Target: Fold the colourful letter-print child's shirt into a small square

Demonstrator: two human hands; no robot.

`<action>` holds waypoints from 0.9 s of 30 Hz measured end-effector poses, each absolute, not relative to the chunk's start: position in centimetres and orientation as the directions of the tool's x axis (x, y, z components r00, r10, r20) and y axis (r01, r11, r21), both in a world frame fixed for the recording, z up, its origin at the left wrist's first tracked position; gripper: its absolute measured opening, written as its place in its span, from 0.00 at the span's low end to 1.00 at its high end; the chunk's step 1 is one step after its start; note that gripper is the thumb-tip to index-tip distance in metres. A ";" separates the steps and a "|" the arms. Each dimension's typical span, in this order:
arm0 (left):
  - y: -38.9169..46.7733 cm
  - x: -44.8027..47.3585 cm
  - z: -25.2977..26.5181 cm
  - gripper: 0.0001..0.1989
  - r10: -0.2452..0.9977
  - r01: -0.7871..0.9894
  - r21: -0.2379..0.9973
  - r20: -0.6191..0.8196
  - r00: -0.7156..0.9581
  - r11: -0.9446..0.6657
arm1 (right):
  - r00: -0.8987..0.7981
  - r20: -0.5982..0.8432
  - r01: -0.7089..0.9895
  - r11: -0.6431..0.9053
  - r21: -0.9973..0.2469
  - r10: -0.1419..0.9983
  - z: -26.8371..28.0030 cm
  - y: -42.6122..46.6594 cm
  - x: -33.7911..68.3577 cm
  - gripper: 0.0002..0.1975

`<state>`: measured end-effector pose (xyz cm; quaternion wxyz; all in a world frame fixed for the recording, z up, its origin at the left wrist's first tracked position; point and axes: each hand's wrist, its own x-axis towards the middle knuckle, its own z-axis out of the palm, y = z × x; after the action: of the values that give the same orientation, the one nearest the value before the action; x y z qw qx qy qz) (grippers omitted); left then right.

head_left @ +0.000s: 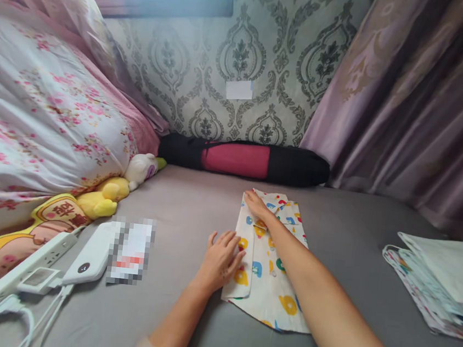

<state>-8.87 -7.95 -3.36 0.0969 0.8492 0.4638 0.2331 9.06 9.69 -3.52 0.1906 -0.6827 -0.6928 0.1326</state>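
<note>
A white shirt [265, 287] with a colourful print and small buttons lies on the bed in front of me, its left side folded inward as a long strip. My left hand [220, 260] rests at the lower part of that strip, fingers spread and touching the cloth. Reaching across the shirt, my right arm covers part of its right side. At the shirt's upper left corner, my right hand [256, 205] lies on the fabric with its fingers stretched out.
A stack of folded clothes [444, 278] lies at the right. Along the left are a power strip [9, 282], a white power bank [94, 253], cables and plush toys [100, 198]. A black and red long bag [237, 159] lies against the wall.
</note>
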 end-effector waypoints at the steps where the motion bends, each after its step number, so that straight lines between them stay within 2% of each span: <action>1: -7.6 -9.1 -3.6 0.17 0.843 0.757 0.379 0.321 0.431 -0.532 | 0.040 0.100 0.893 0.009 -0.450 0.994 -3.2 9.5 9.7 0.22; 6: -6.1 -9.9 -4.8 0.13 0.895 0.813 0.429 0.378 0.235 -0.394 | 0.281 0.141 0.881 -0.197 -0.430 0.949 -2.4 7.9 14.2 0.21; 9: -5.7 -10.2 -5.4 0.11 0.899 0.815 0.460 0.409 0.159 -0.353 | 0.341 0.119 0.875 -0.269 -0.402 0.932 -2.5 6.9 16.3 0.16; 19: -5.6 -10.3 -5.4 0.09 0.908 0.813 0.479 0.397 0.135 -0.330 | 0.433 0.041 0.817 -0.373 -0.440 0.901 -3.0 6.5 17.1 0.10; 22: -5.6 -10.3 -5.4 0.09 0.915 0.815 0.485 0.384 0.127 -0.317 | 0.449 0.062 0.799 -0.369 -0.476 0.892 -2.6 6.4 16.6 0.08; 27: -5.7 -10.2 -5.3 0.10 0.918 0.816 0.487 0.378 0.124 -0.310 | 0.391 0.179 0.793 -0.232 -0.563 0.903 -2.0 6.0 15.0 0.08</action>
<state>-10.23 -5.71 -5.27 0.0803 0.7453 0.5817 0.3159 15.03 5.99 -1.96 0.2966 -0.7794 -0.5441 0.0924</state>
